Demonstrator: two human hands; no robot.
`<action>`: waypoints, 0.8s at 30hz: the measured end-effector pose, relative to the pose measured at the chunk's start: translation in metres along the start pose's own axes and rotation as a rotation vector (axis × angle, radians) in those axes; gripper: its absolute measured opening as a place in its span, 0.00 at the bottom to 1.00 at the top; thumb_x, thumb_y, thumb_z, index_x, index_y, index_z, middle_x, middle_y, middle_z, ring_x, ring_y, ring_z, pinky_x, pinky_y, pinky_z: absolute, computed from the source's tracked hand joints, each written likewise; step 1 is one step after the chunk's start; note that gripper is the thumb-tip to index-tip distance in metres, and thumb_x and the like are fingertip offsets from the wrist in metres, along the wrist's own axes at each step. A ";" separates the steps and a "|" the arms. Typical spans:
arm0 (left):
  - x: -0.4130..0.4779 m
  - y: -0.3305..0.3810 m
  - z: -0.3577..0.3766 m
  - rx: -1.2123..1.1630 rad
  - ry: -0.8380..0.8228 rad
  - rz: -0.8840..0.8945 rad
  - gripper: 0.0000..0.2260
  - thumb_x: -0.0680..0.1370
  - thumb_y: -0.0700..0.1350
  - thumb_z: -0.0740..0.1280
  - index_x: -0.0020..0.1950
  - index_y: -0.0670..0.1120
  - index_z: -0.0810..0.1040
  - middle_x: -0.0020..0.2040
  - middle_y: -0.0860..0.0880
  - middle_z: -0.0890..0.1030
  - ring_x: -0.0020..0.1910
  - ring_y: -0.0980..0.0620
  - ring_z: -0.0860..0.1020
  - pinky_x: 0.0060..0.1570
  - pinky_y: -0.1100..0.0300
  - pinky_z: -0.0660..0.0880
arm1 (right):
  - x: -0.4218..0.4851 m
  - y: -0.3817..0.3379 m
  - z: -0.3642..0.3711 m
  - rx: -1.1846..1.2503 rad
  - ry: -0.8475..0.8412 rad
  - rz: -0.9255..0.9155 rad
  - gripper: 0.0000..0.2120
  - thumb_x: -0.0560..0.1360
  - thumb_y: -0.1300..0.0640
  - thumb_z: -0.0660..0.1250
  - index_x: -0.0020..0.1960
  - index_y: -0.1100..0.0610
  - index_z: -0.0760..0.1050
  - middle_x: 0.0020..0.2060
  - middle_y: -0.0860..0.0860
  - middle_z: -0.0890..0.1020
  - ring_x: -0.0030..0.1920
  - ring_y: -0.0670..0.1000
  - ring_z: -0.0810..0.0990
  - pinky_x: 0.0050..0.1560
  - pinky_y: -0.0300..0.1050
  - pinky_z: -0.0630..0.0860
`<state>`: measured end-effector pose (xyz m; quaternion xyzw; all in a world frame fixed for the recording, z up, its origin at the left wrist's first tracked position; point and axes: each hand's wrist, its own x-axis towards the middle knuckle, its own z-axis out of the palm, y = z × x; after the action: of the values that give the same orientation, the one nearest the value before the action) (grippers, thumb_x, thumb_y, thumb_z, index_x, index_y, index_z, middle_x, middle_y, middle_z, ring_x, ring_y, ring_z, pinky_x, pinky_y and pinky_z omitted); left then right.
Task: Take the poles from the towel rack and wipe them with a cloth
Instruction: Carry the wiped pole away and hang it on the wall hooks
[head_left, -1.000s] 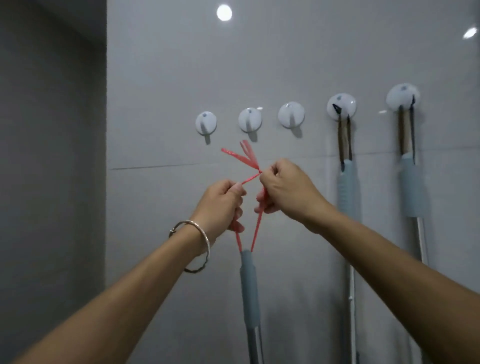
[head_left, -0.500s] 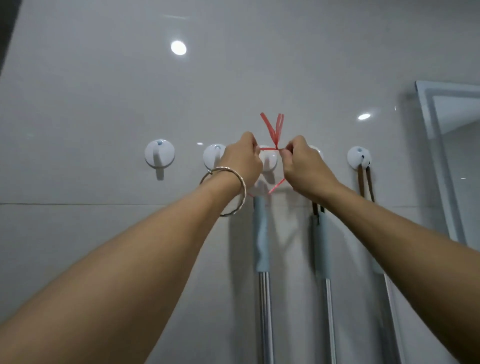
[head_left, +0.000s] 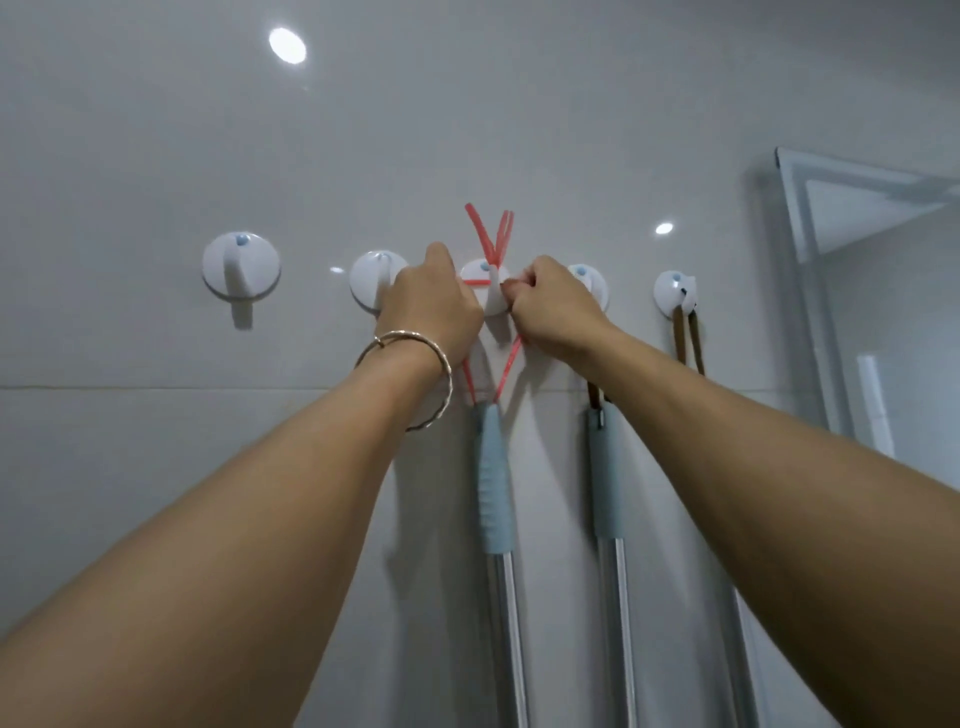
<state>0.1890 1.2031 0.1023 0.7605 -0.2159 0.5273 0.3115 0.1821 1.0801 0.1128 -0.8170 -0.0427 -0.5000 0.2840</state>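
on the grey wall, under the middle white hook (head_left: 493, 304), the pole (head_left: 493, 488) with the soft blue grip hangs straight down. its red string (head_left: 479, 228) goes up from the grip, and one bit is pulled flat across the hook. the left hand (head_left: 431, 306) and right hand (head_left: 553, 306) each pinch the string with curled fingers, one on each side of the hook. a second pole (head_left: 605, 478) hangs just beside it. a thin bangle (head_left: 410, 335) sits on the left wrist.
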 end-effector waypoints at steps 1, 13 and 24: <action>-0.003 0.004 -0.001 0.019 -0.032 -0.010 0.10 0.79 0.41 0.55 0.58 0.40 0.68 0.54 0.37 0.77 0.54 0.37 0.73 0.44 0.55 0.61 | -0.001 -0.002 -0.003 -0.003 -0.037 0.004 0.09 0.79 0.52 0.57 0.44 0.56 0.70 0.38 0.53 0.77 0.41 0.53 0.75 0.46 0.49 0.73; -0.065 0.009 -0.003 -0.106 -0.124 -0.066 0.05 0.77 0.41 0.57 0.51 0.44 0.66 0.53 0.38 0.76 0.50 0.37 0.74 0.45 0.50 0.68 | -0.099 0.014 -0.053 -0.291 -0.345 -0.049 0.04 0.78 0.54 0.64 0.51 0.53 0.74 0.47 0.51 0.79 0.48 0.52 0.78 0.47 0.45 0.74; -0.154 0.181 0.031 0.137 -0.420 0.378 0.07 0.78 0.48 0.56 0.52 0.48 0.70 0.50 0.46 0.78 0.47 0.43 0.75 0.42 0.56 0.67 | -0.178 0.091 -0.214 -0.516 -0.433 0.058 0.09 0.78 0.53 0.62 0.55 0.53 0.77 0.51 0.49 0.79 0.50 0.50 0.77 0.52 0.45 0.75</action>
<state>0.0366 1.0526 -0.0056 0.8183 -0.3777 0.4205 0.1042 -0.0437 0.9333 -0.0030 -0.9501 0.0492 -0.3008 0.0665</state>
